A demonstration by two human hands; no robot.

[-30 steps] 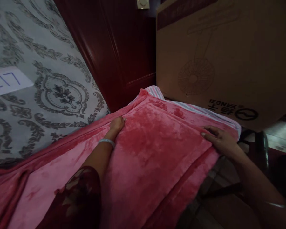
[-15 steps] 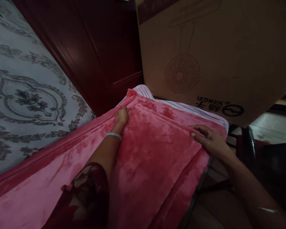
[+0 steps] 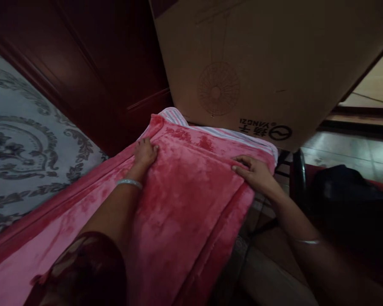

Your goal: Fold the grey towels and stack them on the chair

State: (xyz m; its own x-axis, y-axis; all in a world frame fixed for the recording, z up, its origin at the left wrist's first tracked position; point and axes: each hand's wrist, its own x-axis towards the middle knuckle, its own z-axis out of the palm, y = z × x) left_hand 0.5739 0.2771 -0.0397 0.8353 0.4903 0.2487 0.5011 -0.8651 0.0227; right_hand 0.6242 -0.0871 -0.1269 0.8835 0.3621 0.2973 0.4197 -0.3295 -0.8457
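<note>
A folded pink fleece blanket (image 3: 185, 204) lies across the view, with a striped pale sheet (image 3: 174, 116) showing at its far end. My left hand (image 3: 145, 153) sits on the blanket's upper left part, fingers curled into the fleece near a fold. A silver bangle (image 3: 129, 183) circles that wrist. My right hand (image 3: 253, 172) lies on the fold at the right edge, fingers bent over the fleece. A dark red patterned sleeve (image 3: 83, 272) covers my left arm at the bottom.
A grey patterned mattress (image 3: 19, 157) lies to the left, beside a dark red wooden door (image 3: 83, 72). A large cardboard box (image 3: 242, 72) printed with a fan stands just beyond the blanket. To the right are a black bag (image 3: 341, 187) and a tiled floor (image 3: 347, 148).
The whole scene has shifted left and up as my view turned. Both hands stay on the blanket, and more floor and the black bag show at the right.
</note>
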